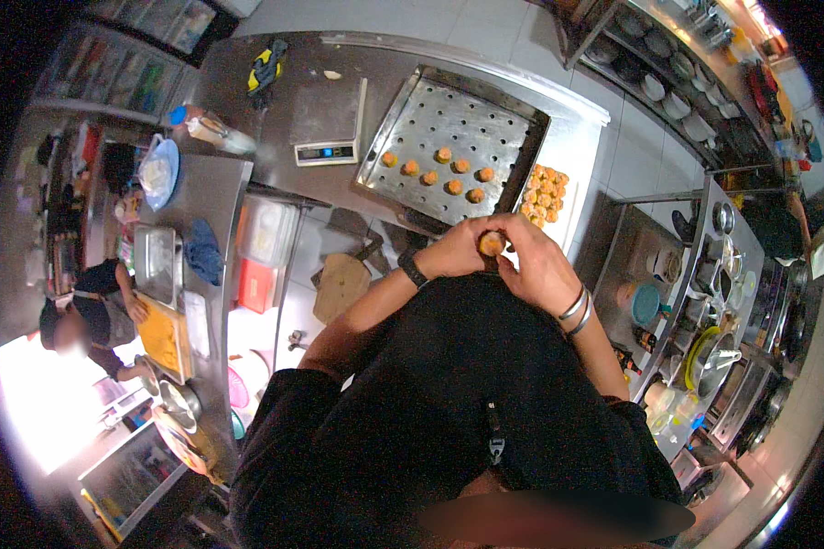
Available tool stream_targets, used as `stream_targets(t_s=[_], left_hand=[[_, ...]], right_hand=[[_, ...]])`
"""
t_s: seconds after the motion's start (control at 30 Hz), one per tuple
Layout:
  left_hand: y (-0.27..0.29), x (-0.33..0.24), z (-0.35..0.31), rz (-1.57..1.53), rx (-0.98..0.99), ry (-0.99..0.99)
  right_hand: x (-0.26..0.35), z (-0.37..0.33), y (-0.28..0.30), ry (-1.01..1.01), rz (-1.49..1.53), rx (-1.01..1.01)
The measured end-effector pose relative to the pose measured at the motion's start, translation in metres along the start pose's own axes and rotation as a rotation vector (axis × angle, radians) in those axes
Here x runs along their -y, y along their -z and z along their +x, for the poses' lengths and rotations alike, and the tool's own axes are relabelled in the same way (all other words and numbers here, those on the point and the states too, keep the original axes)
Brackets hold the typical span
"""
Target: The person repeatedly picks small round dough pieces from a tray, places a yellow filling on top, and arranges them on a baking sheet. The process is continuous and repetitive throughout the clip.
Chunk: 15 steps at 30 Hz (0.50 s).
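A small round dumpling [492,243] with an orange top is held between my two hands, close to my body. My left hand [458,247] curls around its left side. My right hand [542,265] closes on it from the right, thumb and fingers bent against its rim. Just beyond my hands lies a square perforated metal tray [471,114]. Several similar dumplings [460,166] stand spaced apart on its near half. To its right, more orange-topped pieces [545,195] sit packed close together on a white surface.
Left of the tray is a digital scale [327,154]; a black-and-yellow object [266,68] lies farther back. A bottle with a blue cap [212,130] stands at the left counter's corner. Another person [96,302] works there beside a yellow board [160,337]. Racks of dishes [655,87] stand right.
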<state>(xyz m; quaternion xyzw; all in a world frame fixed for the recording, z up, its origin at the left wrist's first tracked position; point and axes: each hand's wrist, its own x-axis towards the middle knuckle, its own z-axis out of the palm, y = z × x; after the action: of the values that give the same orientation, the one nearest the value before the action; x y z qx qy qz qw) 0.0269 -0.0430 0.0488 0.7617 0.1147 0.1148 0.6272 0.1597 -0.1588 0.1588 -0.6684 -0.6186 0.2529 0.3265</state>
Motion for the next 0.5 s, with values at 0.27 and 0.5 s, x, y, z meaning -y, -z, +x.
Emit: stream_targets(t_s=[0.27, 0.5], left_hand=[[0.027, -0.033, -0.004, -0.263, -0.188, 0.148], [0.019, -0.044, 0.012, -0.161, -0.435, -0.266]], right_hand=[[-0.030, 0.002, -0.015, -0.287, 0.371, -0.388], [-0.036, 0.000, -0.052, -0.406, 1.530, -0.063]])
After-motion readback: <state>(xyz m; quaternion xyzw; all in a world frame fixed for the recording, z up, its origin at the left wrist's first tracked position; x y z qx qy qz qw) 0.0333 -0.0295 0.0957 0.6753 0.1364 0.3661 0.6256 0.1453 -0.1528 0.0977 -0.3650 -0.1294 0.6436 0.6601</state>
